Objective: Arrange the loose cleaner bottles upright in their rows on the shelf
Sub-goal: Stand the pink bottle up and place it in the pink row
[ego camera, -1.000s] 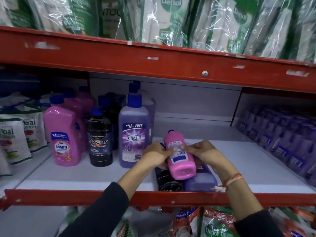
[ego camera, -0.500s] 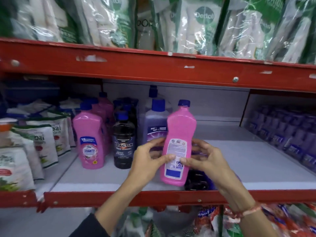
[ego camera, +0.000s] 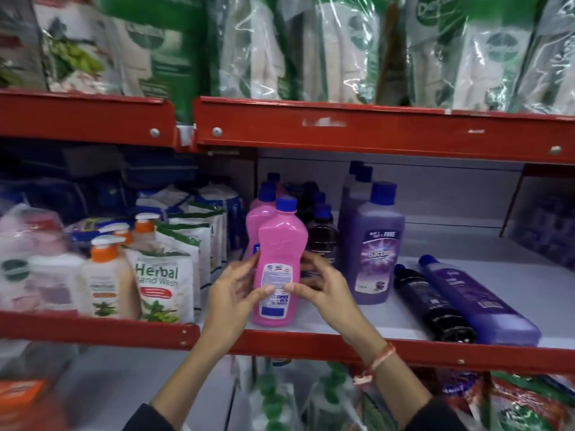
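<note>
A pink cleaner bottle [ego camera: 280, 262] with a blue cap stands upright at the front of the pink row, its back label facing me. My left hand [ego camera: 233, 290] grips its left side and my right hand [ego camera: 320, 287] grips its right side. Behind it stand more pink bottles [ego camera: 256, 219]. To the right are a row of dark bottles [ego camera: 322, 234] and a row of purple bottles [ego camera: 373, 241], all upright. One black bottle [ego camera: 431, 303] and one purple bottle [ego camera: 476, 303] lie flat on the white shelf [ego camera: 342, 321] at the right.
Herbal hand wash pouches [ego camera: 165, 281] and pump bottles [ego camera: 105, 281] fill the shelf section to the left. A red shelf lip [ego camera: 342, 346] runs along the front edge. Green refill packs [ego camera: 311, 48] crowd the shelf above. More purple bottles [ego camera: 547, 231] sit far right.
The pink bottle, lifted off the lying bottles a second ago, has moved left and now stands in front of the pink row. Both hands still hold it. The view has swung left.
</note>
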`<move>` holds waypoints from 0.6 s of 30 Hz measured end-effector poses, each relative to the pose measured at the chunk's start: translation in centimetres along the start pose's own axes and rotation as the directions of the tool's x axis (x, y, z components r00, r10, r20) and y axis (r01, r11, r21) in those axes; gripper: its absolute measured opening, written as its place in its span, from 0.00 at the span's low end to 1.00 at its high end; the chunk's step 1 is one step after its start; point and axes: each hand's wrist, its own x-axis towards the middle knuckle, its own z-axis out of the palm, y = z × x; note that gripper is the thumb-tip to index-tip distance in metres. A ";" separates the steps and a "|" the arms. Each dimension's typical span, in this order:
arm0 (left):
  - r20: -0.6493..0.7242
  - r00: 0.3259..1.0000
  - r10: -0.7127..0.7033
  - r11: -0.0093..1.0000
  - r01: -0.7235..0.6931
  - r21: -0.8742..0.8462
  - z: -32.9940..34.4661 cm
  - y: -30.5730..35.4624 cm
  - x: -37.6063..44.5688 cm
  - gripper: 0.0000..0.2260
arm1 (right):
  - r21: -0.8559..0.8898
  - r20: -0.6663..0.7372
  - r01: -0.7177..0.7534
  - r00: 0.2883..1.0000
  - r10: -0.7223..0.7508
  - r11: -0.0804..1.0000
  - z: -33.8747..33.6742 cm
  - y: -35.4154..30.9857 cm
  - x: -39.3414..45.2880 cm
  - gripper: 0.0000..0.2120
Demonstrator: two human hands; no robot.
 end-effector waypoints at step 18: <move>0.019 0.996 -0.090 0.996 0.090 -0.008 -3.1 -2.8 -0.6 0.03 | -0.275 -0.124 -0.036 0.992 0.002 0.961 5.7 1.1 -3.8 0.25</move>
